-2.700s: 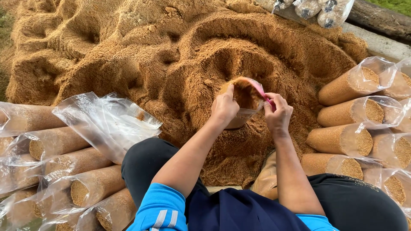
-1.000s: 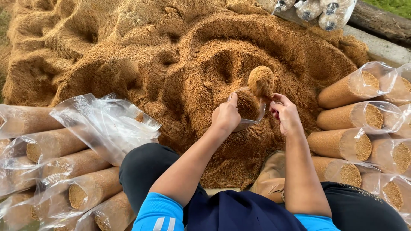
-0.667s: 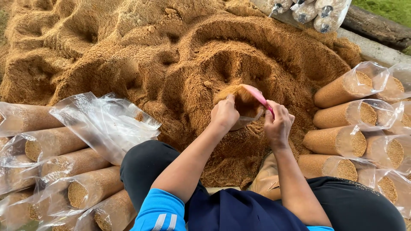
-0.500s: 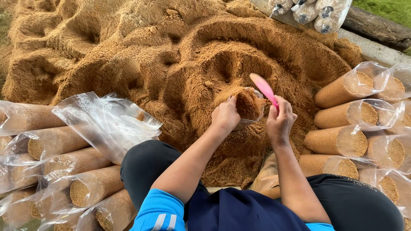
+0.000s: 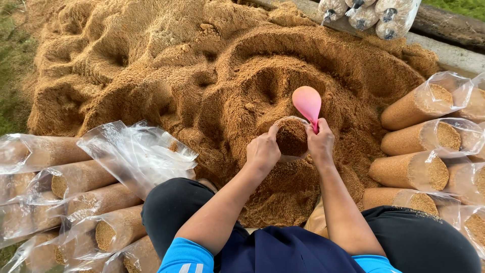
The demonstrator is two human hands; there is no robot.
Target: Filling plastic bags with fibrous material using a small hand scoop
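Person sits low, knees apart, forearms reaching forward. Left hand (image 5: 262, 151) pinches the near rim of a clear plastic bag (image 5: 292, 139), holding its mouth open; the bag stands in the sawdust pile (image 5: 202, 76), part-filled. Right hand (image 5: 320, 144) is closed around the handle of a pink scoop (image 5: 307, 102), bowl raised just above the bag mouth. Bag film looks thin, floppy and slippery; it likely slumps unless held at the rim. Fill is loose and light, spills easily. Packed bags (image 5: 414, 169) lie on both sides, empty bags (image 5: 139, 151) at left.
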